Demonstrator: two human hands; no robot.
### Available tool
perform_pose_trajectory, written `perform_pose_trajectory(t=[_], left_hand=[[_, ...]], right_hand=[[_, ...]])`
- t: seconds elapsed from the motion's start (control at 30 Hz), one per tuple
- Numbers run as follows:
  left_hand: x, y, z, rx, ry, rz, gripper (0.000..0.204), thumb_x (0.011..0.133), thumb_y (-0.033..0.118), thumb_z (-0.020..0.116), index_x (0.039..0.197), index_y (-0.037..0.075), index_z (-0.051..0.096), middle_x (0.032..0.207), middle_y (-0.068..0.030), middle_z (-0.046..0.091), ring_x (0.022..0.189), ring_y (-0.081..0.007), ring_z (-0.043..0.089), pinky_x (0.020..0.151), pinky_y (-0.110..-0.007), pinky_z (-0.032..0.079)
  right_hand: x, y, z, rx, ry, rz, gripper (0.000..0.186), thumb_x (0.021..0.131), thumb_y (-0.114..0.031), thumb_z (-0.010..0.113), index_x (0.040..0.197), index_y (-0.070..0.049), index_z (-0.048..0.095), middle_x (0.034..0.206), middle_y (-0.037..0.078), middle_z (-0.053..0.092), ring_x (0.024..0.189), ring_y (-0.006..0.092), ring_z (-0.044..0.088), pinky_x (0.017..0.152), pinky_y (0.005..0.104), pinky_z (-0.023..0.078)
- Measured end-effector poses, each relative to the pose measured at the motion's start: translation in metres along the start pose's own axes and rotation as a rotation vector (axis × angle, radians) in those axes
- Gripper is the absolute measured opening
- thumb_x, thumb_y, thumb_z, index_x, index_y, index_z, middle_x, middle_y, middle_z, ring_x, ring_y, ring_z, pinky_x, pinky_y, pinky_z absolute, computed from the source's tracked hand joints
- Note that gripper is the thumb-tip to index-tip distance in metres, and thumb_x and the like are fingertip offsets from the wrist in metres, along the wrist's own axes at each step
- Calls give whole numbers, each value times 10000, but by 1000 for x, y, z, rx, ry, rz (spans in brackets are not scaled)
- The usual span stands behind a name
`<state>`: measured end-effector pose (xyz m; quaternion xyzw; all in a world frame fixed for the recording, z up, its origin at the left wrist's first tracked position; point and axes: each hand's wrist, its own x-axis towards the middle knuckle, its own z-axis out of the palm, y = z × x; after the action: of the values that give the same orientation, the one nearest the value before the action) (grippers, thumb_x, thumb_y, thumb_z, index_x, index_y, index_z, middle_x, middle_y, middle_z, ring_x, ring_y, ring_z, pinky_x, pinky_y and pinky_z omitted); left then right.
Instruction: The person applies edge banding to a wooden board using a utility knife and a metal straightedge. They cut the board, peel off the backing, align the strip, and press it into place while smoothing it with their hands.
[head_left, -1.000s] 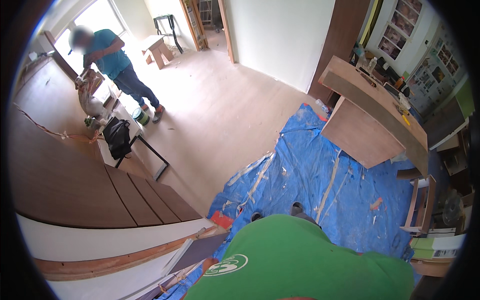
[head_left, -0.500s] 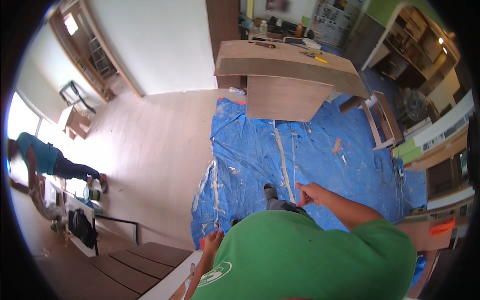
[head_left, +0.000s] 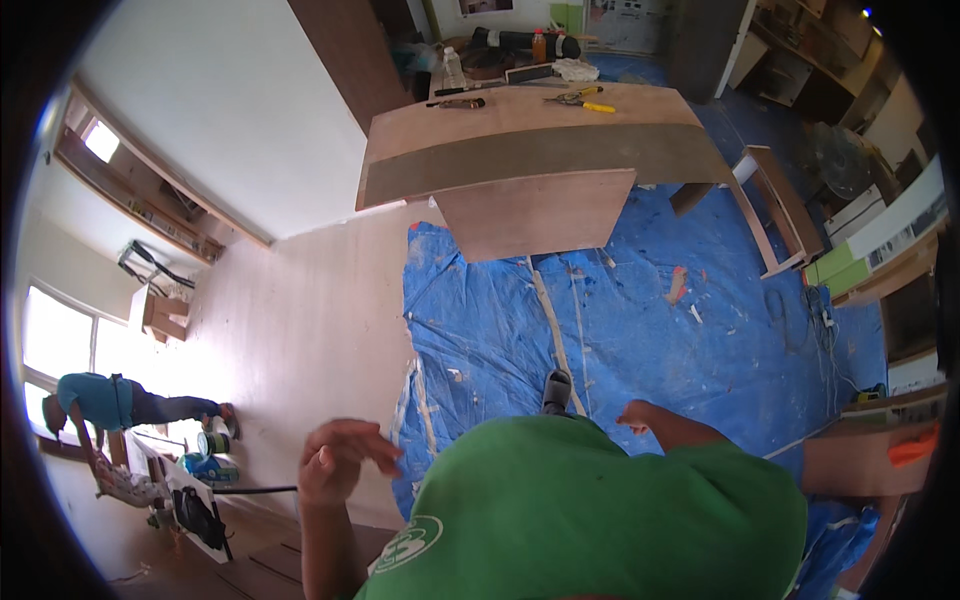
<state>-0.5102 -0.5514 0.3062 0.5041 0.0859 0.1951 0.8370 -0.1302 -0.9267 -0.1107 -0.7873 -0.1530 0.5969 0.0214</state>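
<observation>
My left hand (head_left: 345, 460) is raised above the pale floor at the tarp's left edge. Its fingers are apart, loosely bent and a little blurred, and nothing shows in them. Low over the blue tarp (head_left: 500, 320), my right hand (head_left: 645, 414) is held out from my right side with its fingers curled in; I see nothing in it. Ahead stands a wooden workbench (head_left: 520, 150) with a dark strip across its near side. Pliers with yellow handles (head_left: 590, 102) and a dark hand tool (head_left: 457, 103) lie on top, out of reach of both hands.
At the far left a person in a blue shirt (head_left: 95, 400) bends over things by the window. A wooden frame (head_left: 780, 210) lies right of the bench, near a fan (head_left: 840, 160). Cables (head_left: 822, 325) run along the right side. Brown boards (head_left: 250, 575) lie at lower left.
My left hand has risen and swung outward to the left, its fingers spreading. My right hand has dropped back and curled. The bench looks nearer, and one foot has come forward.
</observation>
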Motion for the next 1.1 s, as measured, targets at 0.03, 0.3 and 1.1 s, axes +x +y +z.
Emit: perform_pose_trajectory(t=[0.03, 0.3, 1.1], left_hand=[[37, 13, 29, 273, -35, 140, 573, 956, 409, 606, 1163, -124, 633, 1065, -322, 675, 923, -376, 713, 768, -446, 579], [238, 8, 237, -219, -574, 453, 406, 977, 335, 611, 1033, -60, 689, 1113, -240, 688, 993, -366, 686, 833, -453, 568], [590, -115, -543, 1506, 930, -361, 826, 904, 537, 658, 1414, -81, 458, 1437, -266, 506, 1346, -384, 480, 1123, -437, 385]], right_hand=[[14, 6, -27, 15, 40, 0, 372, 908, -364, 693, 835, -1, 653, 767, 140, 682, 581, 239, 653, 537, 383, 551], [31, 4, -172, 782, 395, -178, 260, 942, -298, 655, 1017, -49, 639, 732, 66, 633, 582, 170, 620, 510, 330, 483], [56, -156, -399, 1138, 910, -59, 226, 946, -304, 597, 1016, -97, 655, 758, 4, 618, 609, 120, 595, 513, 283, 458]])
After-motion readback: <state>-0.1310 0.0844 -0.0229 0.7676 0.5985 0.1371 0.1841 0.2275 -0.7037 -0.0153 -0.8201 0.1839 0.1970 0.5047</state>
